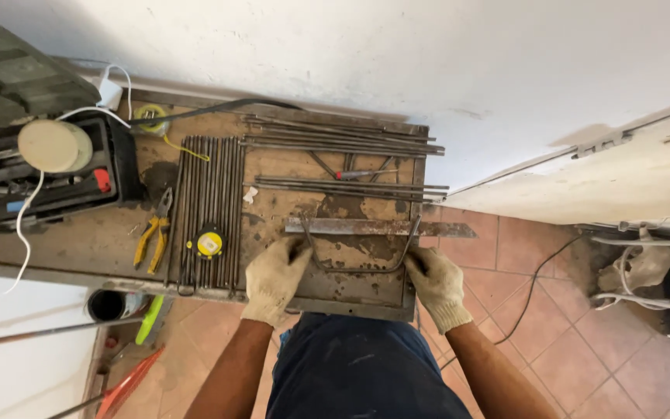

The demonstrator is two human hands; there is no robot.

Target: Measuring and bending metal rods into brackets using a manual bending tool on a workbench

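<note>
Here I have a thin steel rod [358, 260] bent into a wide U on the bench [102, 240], and I judge I am mid-bend, squaring its two legs against the flat steel bar [378, 227] just beyond my knuckles. My gloved left hand [274, 279] is closed around the left leg and my gloved right hand [437, 284] is closed around the right leg; the curved bottom sags between my wrists. Next, I think both hands must pull evenly so the legs stay level. Out past my left hand lie one bundle of straight rods [209, 209], too many to count, one tape measure [209, 244] on them, and one pair of yellow pliers [155, 233].
</note>
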